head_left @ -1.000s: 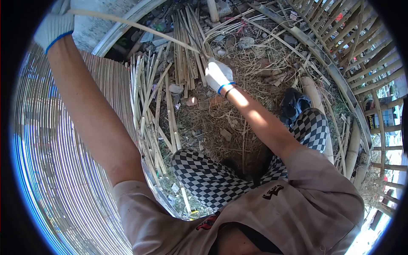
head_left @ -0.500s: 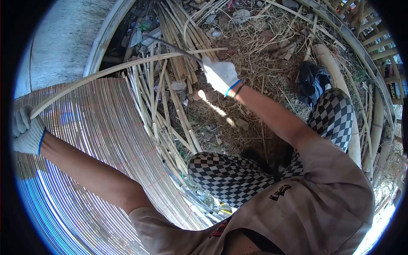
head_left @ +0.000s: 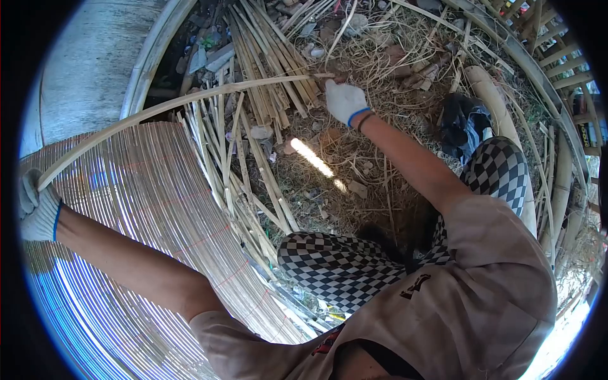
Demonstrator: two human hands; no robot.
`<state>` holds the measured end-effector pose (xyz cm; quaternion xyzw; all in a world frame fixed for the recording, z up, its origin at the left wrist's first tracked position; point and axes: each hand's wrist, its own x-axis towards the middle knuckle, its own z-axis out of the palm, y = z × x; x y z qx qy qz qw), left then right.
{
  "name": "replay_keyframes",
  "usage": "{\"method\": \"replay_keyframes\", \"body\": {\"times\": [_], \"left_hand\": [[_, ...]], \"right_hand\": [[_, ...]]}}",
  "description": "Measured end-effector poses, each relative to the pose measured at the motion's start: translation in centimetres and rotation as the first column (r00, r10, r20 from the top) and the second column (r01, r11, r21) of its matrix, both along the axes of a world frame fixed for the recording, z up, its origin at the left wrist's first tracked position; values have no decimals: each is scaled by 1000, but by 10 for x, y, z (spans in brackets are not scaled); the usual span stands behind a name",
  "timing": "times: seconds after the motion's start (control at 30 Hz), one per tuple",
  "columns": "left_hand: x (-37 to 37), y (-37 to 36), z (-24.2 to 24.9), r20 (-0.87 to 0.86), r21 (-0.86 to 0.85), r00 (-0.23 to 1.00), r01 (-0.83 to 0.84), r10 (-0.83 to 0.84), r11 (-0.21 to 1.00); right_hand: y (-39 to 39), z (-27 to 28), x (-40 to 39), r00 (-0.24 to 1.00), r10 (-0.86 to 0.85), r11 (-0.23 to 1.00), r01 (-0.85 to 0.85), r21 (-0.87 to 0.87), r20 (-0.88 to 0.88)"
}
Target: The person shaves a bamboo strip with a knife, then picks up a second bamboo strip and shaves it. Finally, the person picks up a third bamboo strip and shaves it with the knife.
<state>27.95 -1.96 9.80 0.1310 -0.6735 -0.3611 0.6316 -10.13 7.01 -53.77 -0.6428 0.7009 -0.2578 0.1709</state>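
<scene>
My left hand (head_left: 39, 206), in a white knitted glove with a blue cuff, is closed on the near end of a long bamboo strip (head_left: 183, 96) at the left edge of the view. The strip arcs up and across to the right. Close to its far end is my right hand (head_left: 346, 101), gloved likewise and closed in a fist. A knife was in that fist a moment ago; its blade can hardly be made out now. A thin curled shaving (head_left: 342, 31) stands up beyond the strip's tip.
A slatted bamboo mat (head_left: 158, 190) spreads below my left arm. Split bamboo sticks (head_left: 256, 69) lie in a pile ahead, with shavings (head_left: 392, 57) over the ground. To the right are a black plastic bag (head_left: 465, 123) and a bamboo pole (head_left: 491, 95).
My right hand has moved right and slightly forward to the strip's far end. The dark blade that lay across the strip no longer shows plainly. My left hand has shifted slightly down.
</scene>
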Motion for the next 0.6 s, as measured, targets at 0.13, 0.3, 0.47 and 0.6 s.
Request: {"method": "replay_keyframes", "body": {"times": [0.13, 0.3, 0.47, 0.6], "left_hand": [[-13, 11, 1, 88, 7, 994, 57, -58, 998], [-26, 33, -13, 92, 146, 829, 537, -552, 831], [-44, 41, -14, 7, 168, 709, 694, -705, 700], [-41, 38, -17, -86, 131, 723, 690, -686, 711]], "right_hand": [[8, -58, -11, 987, 126, 956, -93, 279, -102], [-16, -127, -23, 961, 242, 865, -151, 479, -134], [40, 30, -3, 999, 30, 987, -35, 157, 40], [49, 79, 34, 944, 17, 986, 38, -162, 328]]}}
